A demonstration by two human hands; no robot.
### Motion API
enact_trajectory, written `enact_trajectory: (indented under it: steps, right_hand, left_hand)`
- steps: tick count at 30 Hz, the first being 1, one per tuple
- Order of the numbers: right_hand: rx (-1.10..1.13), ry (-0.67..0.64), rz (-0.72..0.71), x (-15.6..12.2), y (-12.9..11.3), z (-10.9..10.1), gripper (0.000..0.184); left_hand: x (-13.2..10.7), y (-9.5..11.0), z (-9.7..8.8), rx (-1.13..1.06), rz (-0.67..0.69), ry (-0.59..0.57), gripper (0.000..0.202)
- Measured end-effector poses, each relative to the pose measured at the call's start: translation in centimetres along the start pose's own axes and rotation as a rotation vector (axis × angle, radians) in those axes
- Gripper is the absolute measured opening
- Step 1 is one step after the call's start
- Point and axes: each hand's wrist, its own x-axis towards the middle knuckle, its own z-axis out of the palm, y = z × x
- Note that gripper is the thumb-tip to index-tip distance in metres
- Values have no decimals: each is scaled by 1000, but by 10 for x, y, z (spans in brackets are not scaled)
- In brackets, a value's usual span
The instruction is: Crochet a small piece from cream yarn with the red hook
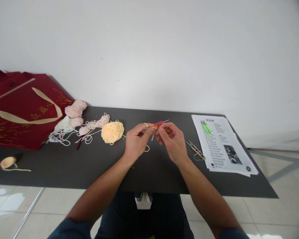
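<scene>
Over the middle of the table, my left hand (pixel 137 141) is closed in a pinch on a small orange piece (pixel 155 127), with a strand of cream yarn looped over its index finger. A slim red-handled tool (pixel 158 123), which looks like a crochet hook, lies between the two hands, and its grip is partly hidden. My right hand (pixel 172 141) faces it with thumb and fingertips drawn together by a pale yarn end; what they hold is too small to make out. Left of my hands sits a yellow yarn ball (pixel 112 132), its strand running towards my left hand.
Pink yarn (pixel 75 109) and tangled white yarn (pixel 63 132) lie by a dark red gift bag (pixel 22 113). A small cream crocheted piece (pixel 8 162) rests at far left. On the right are thread snips (pixel 196 150) and printed sheets (pixel 221 142) with green-handled snips (pixel 206 127).
</scene>
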Motion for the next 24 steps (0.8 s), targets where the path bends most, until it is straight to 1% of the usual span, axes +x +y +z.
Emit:
enact_trajectory:
  steps: [2, 4, 7, 9, 11, 15, 18, 21, 24]
  right_hand:
    - [9, 0, 101, 3, 1, -4, 37]
    - [38, -32, 198, 6, 2, -6, 44]
    - [173, -80, 243, 10, 3, -7, 40]
    - [263, -95, 236, 11, 3, -5, 37]
    - [302, -99, 207, 11, 4, -3, 31]
    - [284, -70, 122, 10, 9, 1, 29]
    - [281, -75, 70, 10, 14, 4, 26]
    - [277, -72, 21, 8, 17, 6, 24]
    - [246, -31, -17, 6, 14, 8, 25]
  left_hand:
    - [2, 2, 0, -71, -29, 41, 20]
    - [3, 4, -1, -157, -49, 40, 20]
    - [2, 3, -1, -263, -81, -65, 18]
    - [1, 2, -1, -313, -109, -130, 16]
    - [0, 2, 0, -367, -142, -149, 11]
    - [2, 4, 2, -496, -238, -134, 5]
    - [5, 5, 3, -520, -294, -107, 4]
    - [5, 6, 3, -495, -292, -74, 6]
    - [5, 10, 2, -472, -278, -82, 9]
